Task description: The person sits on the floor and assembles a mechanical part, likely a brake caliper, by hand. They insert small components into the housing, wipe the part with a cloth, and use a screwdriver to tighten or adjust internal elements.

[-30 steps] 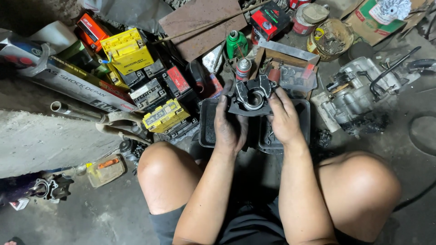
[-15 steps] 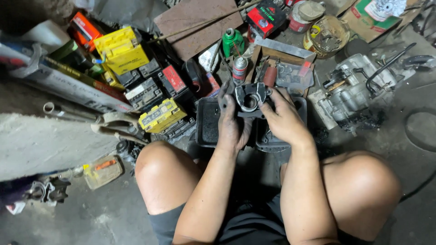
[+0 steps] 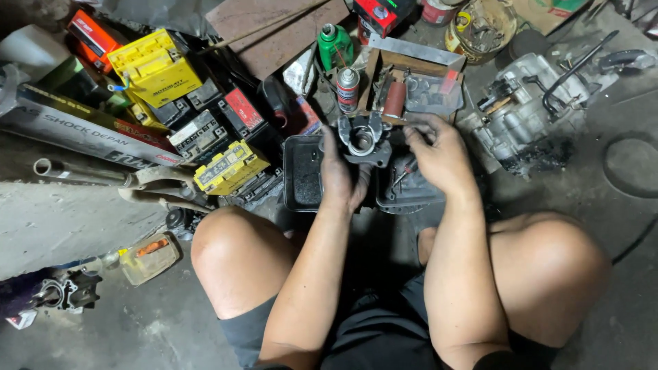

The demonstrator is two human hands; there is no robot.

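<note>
Head view: left hand (image 3: 340, 179) clenches a grimy grey metal caliper (image 3: 363, 140) with a round bore, held above a black tray (image 3: 301, 175). Right hand (image 3: 439, 154), at its 3 o'clock, touches it, fingers curled; grip unclear. Spray can (image 3: 348, 89) stands at 12 o'clock.

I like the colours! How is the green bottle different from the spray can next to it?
The green bottle is squat, all green, with an open-looking round top. The spray can is slimmer, silver and red, with a thin red straw. The bottle sits farther from the left hand than the can. Both stand upright.
</note>
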